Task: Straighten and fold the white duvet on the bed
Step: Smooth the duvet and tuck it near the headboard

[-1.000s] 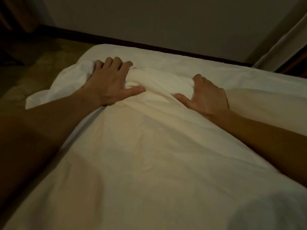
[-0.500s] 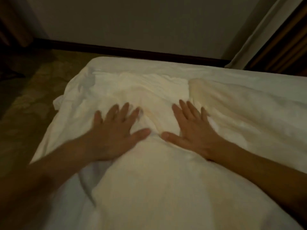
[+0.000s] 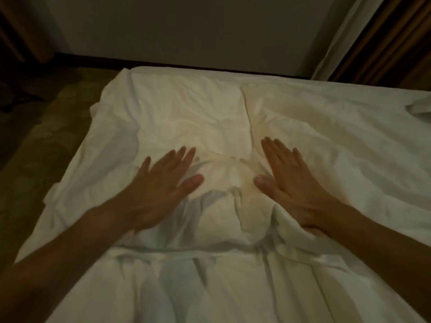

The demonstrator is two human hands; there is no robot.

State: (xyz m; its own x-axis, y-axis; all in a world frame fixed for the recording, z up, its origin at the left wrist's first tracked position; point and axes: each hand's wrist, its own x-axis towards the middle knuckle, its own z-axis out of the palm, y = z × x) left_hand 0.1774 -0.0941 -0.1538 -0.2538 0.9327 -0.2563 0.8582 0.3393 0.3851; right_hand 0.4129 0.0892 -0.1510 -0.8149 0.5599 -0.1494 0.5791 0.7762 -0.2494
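Note:
The white duvet (image 3: pixel 191 117) lies crumpled across the bed, with a folded ridge running from the far middle toward me and a crosswise crease close to me. My left hand (image 3: pixel 158 190) lies flat on the duvet left of centre, fingers straight and spread. My right hand (image 3: pixel 286 178) lies flat on it right of centre, fingers straight and close together. A rumpled bulge of fabric sits between the two hands. Neither hand holds any cloth.
The bed's left edge (image 3: pixel 58 190) drops to a patterned carpet (image 3: pixel 28 145). A plain wall (image 3: pixel 186 29) with a dark skirting stands beyond the far edge. Curtains (image 3: pixel 377 38) hang at the far right.
A second ago both hands gripped bunched duvet near the far edge. They have let go, flattened and slid back toward me over the cloth, and moved further apart.

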